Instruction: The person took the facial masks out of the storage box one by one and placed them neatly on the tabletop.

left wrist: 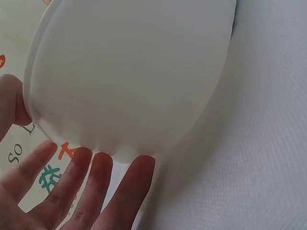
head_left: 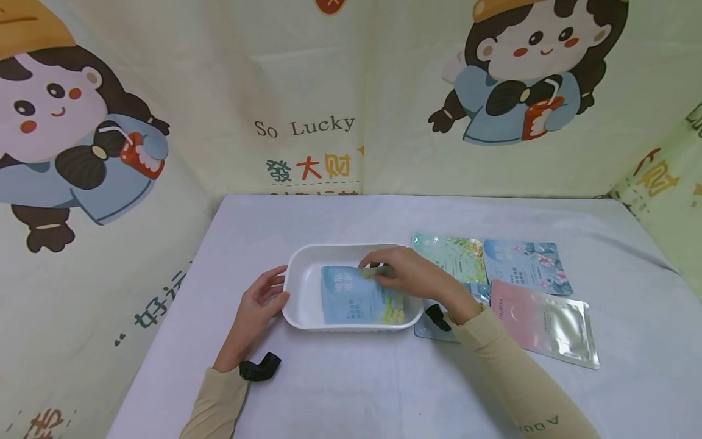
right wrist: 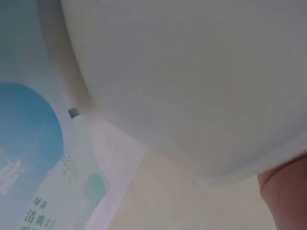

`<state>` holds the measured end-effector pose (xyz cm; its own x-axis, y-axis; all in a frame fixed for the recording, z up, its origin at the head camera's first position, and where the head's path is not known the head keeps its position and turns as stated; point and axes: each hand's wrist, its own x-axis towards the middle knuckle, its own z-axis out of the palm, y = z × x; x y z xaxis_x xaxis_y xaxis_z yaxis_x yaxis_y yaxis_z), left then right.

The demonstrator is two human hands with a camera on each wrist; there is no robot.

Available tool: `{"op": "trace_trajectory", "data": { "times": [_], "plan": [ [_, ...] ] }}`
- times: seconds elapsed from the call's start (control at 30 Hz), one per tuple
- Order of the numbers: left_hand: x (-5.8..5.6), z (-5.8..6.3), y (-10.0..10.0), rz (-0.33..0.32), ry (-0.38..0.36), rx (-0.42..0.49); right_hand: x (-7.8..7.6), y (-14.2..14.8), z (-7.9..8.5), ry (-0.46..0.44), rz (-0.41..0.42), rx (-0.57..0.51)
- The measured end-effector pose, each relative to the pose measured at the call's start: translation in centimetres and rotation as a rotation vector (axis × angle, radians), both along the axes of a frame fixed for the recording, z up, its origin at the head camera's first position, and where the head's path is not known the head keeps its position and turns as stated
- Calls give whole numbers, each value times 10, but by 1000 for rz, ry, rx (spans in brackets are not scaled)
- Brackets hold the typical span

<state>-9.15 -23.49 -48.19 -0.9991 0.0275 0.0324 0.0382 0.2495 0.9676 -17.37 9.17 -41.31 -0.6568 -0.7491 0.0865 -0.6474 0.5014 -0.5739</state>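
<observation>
On the table stands a white tray [head_left: 303, 311] with a blue mask packet [head_left: 345, 302] lying flat in it. My left hand [head_left: 262, 302] holds the tray's left end, thumb at the rim and fingers [left wrist: 101, 172] spread against the outer wall. My right hand [head_left: 408, 273] reaches over the tray's right side. Its thumb and fingers pinch a greenish packet edge at the blue packet's top right; whether that edge belongs to the same packet I cannot tell. In the right wrist view the tray wall [right wrist: 192, 96] hides most of the right hand.
Right of the tray lie a green floral packet [head_left: 452, 251], a blue floral packet [head_left: 521, 265] and a pink and silver packet [head_left: 548, 323]. Another pale blue packet [head_left: 425, 326] lies partly under the right wrist. A printed cloth [head_left: 307, 73] hangs behind the table.
</observation>
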Motion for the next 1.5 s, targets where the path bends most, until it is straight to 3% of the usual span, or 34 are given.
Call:
{"op": "trace_trajectory", "data": {
  "times": [0.6,1.5],
  "plan": [
    [-1,-2,0,10,-14,-3,4,16,22,12,-1,-112],
    [0,2,0,0,-6,0,7,51,49,16,-89,-220]
  ]
}}
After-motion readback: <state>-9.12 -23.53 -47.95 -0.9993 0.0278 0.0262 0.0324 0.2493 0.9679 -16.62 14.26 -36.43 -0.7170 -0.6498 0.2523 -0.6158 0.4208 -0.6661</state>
